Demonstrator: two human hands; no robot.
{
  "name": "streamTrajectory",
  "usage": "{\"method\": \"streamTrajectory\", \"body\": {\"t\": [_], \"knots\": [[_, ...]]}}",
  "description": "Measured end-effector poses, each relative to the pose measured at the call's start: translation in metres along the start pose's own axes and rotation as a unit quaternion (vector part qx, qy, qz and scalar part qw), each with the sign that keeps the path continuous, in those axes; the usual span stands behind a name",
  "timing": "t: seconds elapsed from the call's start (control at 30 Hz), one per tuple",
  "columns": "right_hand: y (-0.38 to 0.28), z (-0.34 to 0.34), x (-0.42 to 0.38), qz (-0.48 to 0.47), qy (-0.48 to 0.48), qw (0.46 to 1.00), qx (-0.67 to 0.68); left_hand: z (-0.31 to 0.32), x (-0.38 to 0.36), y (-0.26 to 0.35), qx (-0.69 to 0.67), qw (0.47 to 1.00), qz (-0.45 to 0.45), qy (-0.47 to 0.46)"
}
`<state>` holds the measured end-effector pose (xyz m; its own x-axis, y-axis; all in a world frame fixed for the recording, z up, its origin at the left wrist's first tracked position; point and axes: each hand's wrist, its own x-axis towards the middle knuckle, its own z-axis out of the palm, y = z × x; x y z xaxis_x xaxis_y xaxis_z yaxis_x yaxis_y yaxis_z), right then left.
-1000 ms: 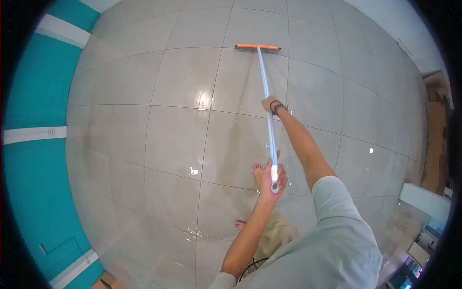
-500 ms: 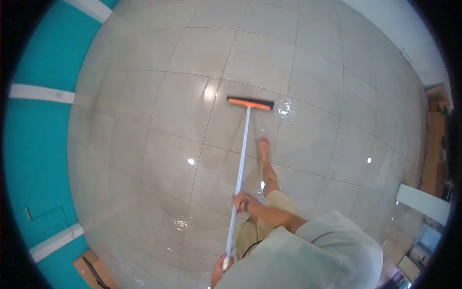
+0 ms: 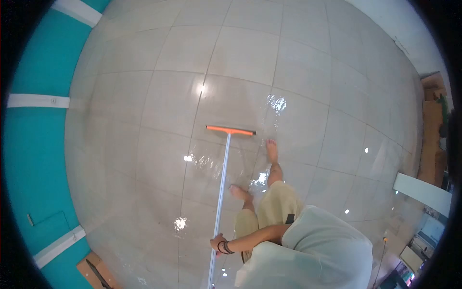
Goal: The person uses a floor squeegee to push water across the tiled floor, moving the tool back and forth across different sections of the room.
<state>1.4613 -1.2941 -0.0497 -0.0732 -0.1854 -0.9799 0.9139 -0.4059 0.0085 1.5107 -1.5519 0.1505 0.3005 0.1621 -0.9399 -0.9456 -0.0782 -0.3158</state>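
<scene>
A floor squeegee (image 3: 223, 183) with an orange head, a dark rubber edge and a long pale metal handle stands on the tiles in front of me. My right hand (image 3: 219, 242), with dark bands at the wrist, is closed around the handle well below the head. The handle runs on past this hand to the bottom edge of the view. My left hand is out of view. Wet, glossy floor tiles (image 3: 168, 139) lie around the squeegee head, just left of my forward bare foot (image 3: 272, 150).
Teal wall panels (image 3: 36, 159) with white posts line the left side. A cardboard piece (image 3: 98, 272) lies at lower left. Along the right edge are a brown box (image 3: 431, 135), a white slab-like surface (image 3: 423, 192) and assorted items. A thin orange-tipped stick (image 3: 382, 255) stands at lower right.
The squeegee head has come back toward me and slightly left. My right hand has moved down and left with the handle. My left hand, on the lower handle before, has left the view.
</scene>
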Motion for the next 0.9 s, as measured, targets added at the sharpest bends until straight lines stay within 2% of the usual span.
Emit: {"method": "streamTrajectory", "body": {"t": [0.03,0.13,0.2,0.23,0.27,0.3,0.33,0.37,0.4,0.43,0.47,0.5,0.53,0.57,0.6,0.63,0.73,0.77,0.8,0.83,0.87,0.9], "knots": [[-0.008,-0.025,0.010,-0.044,-0.005,0.999,-0.007,0.019,0.019,0.007,0.009,0.999,0.007,-0.039],[-0.077,-0.139,0.015,-0.105,0.109,0.988,0.036,0.113,0.110,0.040,0.061,0.979,0.048,-0.190],[-0.116,-0.222,0.088,-0.175,0.203,0.963,-0.021,0.200,0.181,0.066,0.112,0.960,0.079,-0.244],[-0.154,-0.274,0.067,-0.215,0.340,0.911,-0.096,0.259,0.214,0.076,0.140,0.964,0.112,-0.195],[-0.184,-0.332,0.065,-0.267,0.332,0.902,-0.067,0.313,0.251,0.086,0.144,0.961,0.076,-0.224],[-0.212,-0.383,0.072,-0.288,0.437,0.848,-0.082,0.367,0.287,0.095,0.150,0.955,0.040,-0.253],[-0.240,-0.442,0.072,-0.294,0.449,0.840,-0.084,0.441,0.312,0.092,0.125,0.961,0.069,-0.239],[-0.268,-0.495,0.064,-0.264,0.475,0.838,-0.057,0.495,0.340,0.093,0.159,0.943,0.048,-0.289],[-0.289,-0.549,0.064,-0.274,0.502,0.819,-0.043,0.557,0.350,0.086,0.162,0.944,0.049,-0.284],[-0.307,-0.601,0.070,-0.264,0.519,0.810,-0.071,0.603,0.361,0.078,0.156,0.911,0.049,-0.378],[-0.321,-0.646,0.078,-0.289,0.548,0.776,-0.118,0.650,0.354,0.071,0.135,0.904,0.070,-0.399],[-0.329,-0.660,0.028,-0.294,0.484,0.814,-0.133,0.688,0.334,0.061,0.128,0.906,0.083,-0.394],[-0.334,-0.677,0.032,-0.260,0.476,0.834,-0.102,0.709,0.318,0.054,0.121,0.908,0.097,-0.390],[-0.334,-0.680,0.025,-0.224,0.470,0.851,-0.070,0.704,0.319,0.050,0.121,0.909,0.096,-0.387],[-0.326,-0.676,0.019,-0.221,0.444,0.857,-0.140,0.694,0.316,0.042,0.107,0.912,0.084,-0.387],[-0.315,-0.666,0.015,-0.222,0.447,0.855,-0.138,0.686,0.313,0.034,0.097,0.911,0.074,-0.394],[-0.254,-0.610,0.057,-0.293,0.398,0.773,-0.397,0.590,0.333,0.031,0.079,0.917,0.018,-0.390],[-0.235,-0.583,0.093,-0.216,0.436,0.868,-0.103,0.559,0.324,0.031,0.080,0.918,0.013,-0.388],[-0.211,-0.553,0.110,-0.217,0.401,0.841,-0.292,0.522,0.313,0.029,0.074,0.921,0.008,-0.383],[-0.187,-0.522,0.126,-0.224,0.377,0.751,-0.494,0.482,0.304,0.025,0.075,0.925,0.013,-0.371],[-0.163,-0.491,0.142,-0.253,0.360,0.635,-0.635,0.445,0.296,0.024,0.079,0.928,0.021,-0.364],[-0.141,-0.455,0.135,-0.261,0.340,0.612,-0.665,0.402,0.290,0.019,0.083,0.935,0.030,-0.342]]}}
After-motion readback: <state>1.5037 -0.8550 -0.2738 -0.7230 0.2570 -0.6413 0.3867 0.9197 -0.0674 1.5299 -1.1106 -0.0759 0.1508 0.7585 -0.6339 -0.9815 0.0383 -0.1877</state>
